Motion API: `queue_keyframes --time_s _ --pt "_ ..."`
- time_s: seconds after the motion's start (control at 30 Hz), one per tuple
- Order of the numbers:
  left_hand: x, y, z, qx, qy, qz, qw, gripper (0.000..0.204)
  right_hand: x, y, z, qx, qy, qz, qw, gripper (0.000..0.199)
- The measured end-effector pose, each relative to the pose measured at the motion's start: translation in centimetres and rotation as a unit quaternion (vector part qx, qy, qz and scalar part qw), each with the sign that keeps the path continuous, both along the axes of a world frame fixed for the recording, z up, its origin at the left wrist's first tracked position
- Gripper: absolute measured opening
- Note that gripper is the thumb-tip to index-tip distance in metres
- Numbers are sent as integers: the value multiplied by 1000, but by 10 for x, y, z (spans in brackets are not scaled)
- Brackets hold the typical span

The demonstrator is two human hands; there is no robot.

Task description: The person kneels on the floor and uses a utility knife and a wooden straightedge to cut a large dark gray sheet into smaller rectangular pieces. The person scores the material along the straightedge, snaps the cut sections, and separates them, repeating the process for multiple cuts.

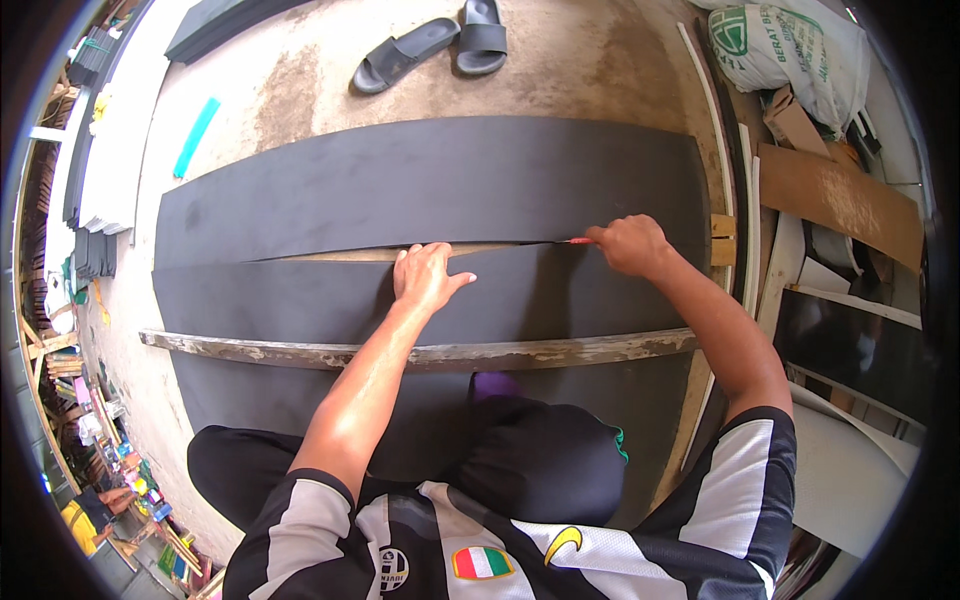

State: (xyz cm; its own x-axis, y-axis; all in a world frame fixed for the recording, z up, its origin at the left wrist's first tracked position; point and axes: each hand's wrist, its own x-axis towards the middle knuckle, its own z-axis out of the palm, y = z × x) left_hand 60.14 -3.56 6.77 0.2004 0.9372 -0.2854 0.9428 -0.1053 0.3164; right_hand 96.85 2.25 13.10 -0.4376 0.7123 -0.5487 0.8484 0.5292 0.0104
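Note:
A large dark grey sheet, like foam, lies on the floor, split by a long slit into a far piece [430, 185] and a near piece [290, 297]. The slit gapes widest left of centre and narrows toward the right. My right hand [632, 245] is closed round a small red-handled cutter [580, 240], its tip at the slit's right end. Over the near piece's cut edge, my left hand [428, 277] rests with thumb spread and fingertips at the gap. A worn wooden strip [500, 354] lies across the sheet between my hands and my folded legs.
Beyond the sheet are two dark slide sandals [440, 52]. A turquoise strip [197, 137] lies at the far left. Along the right stand boards, brown cardboard [840, 195] and a white sack [790, 55]. Stacked dark sheets [95, 250] and cluttered shelves line the left.

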Motion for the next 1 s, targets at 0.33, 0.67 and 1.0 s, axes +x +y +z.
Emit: queue_keyframes --time_s 0.33,0.67,1.0 --pt "4 12 6 -51 30 -16 998 60 92 -9 24 20 -65 -55 996 24" --pt "63 9 -16 -2 -8 -54 999 51 3 -11 6 32 150 -21 988 26" --pt "59 -2 -12 19 -23 -45 999 51 5 -6 -6 -6 21 -12 1000 27"
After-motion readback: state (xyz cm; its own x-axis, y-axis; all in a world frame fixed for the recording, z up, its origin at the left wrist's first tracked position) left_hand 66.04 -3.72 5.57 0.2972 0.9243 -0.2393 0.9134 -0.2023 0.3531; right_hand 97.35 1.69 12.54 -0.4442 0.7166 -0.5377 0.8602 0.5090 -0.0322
